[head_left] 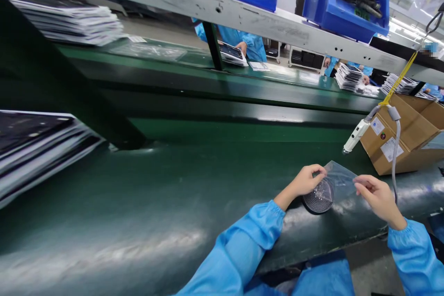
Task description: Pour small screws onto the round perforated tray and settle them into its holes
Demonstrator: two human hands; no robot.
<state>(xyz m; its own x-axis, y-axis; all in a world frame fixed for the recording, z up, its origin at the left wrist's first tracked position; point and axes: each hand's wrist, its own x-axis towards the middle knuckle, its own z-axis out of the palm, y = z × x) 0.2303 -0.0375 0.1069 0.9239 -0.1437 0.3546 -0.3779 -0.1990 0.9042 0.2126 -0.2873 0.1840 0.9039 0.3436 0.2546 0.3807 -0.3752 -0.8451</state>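
I am pinching a clear bag (pixel 338 179) with both hands, left hand (pixel 307 180) and right hand (pixel 376 194), fingers closed on its edges, just above the desk (pixel 173 203). Small parts may be spilling onto the round mesh disc (pixel 317 196) if it is tilting.

- Bright ceiling strips (pixel 402 25) overhead at the far right, washed out
- White glare streaks the dark green worktop (pixel 145 222)
- Edges bend and smear; left paper stacks (pixel 38 148) blurred
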